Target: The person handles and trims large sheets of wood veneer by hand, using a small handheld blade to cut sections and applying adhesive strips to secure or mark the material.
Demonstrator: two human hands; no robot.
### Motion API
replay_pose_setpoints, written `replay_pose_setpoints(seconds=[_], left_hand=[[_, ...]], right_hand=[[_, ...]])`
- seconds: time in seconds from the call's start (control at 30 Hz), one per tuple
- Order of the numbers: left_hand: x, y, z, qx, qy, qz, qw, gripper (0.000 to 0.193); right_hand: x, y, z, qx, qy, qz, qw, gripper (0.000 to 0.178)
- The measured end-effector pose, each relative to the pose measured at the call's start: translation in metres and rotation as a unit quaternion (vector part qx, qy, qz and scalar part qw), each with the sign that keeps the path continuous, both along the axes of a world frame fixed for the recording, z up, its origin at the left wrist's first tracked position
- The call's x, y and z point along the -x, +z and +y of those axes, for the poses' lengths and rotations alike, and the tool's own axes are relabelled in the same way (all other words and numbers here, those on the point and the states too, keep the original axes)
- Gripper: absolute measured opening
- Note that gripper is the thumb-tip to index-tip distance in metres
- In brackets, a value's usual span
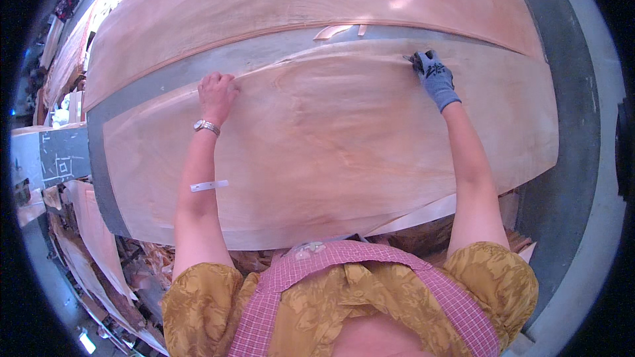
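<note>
A large thin sheet of pale wood veneer (344,152) lies flat on a grey table (198,66) in front of me. My left hand (217,92), bare with a metal wristwatch, presses on the sheet's far edge at the left. My right hand (433,76), in a grey glove, grips the same far edge further right, its fingers curled over the rim. A second, larger veneer sheet (284,6) lies beyond, separated from the near one by a strip of bare grey table. A strip of white tape is stuck on my left forearm.
Two small veneer scraps (334,31) lie on the grey strip between the sheets. Torn veneer offcuts (99,244) pile below the table at my left, and more stacked veneer (66,59) stands at the far left. A grey floor (569,158) runs along the right.
</note>
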State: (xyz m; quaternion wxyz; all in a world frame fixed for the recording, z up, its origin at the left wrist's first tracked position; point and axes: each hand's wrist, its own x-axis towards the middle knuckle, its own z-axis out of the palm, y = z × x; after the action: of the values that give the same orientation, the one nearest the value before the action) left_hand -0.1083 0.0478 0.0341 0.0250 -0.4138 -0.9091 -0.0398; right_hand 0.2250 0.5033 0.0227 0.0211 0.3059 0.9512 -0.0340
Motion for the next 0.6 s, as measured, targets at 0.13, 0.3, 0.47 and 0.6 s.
replay_pose_setpoints(seconds=[0.13, 0.3, 0.47, 0.6], left_hand=[[-0.008, 0.006, -0.002, -0.056, 0.012, -0.026, 0.998, 0.055], [-0.036, 0.009, 0.001, -0.121, -0.009, 0.062, 0.991, 0.066], [-0.033, 0.002, -0.016, -0.055, -0.013, 0.018, 0.998, 0.061], [-0.029, -0.004, -0.037, -0.009, -0.036, 0.022, 0.999, 0.05]], right_hand=[[-0.036, -0.011, -0.003, -0.101, 0.056, 0.151, 0.982, 0.024], [-0.096, 0.015, -0.058, -0.145, 0.078, 0.196, 0.967, 0.031], [-0.143, 0.048, -0.114, -0.132, 0.066, 0.162, 0.976, 0.039], [-0.167, 0.054, -0.128, -0.125, 0.052, 0.181, 0.974, 0.034]])
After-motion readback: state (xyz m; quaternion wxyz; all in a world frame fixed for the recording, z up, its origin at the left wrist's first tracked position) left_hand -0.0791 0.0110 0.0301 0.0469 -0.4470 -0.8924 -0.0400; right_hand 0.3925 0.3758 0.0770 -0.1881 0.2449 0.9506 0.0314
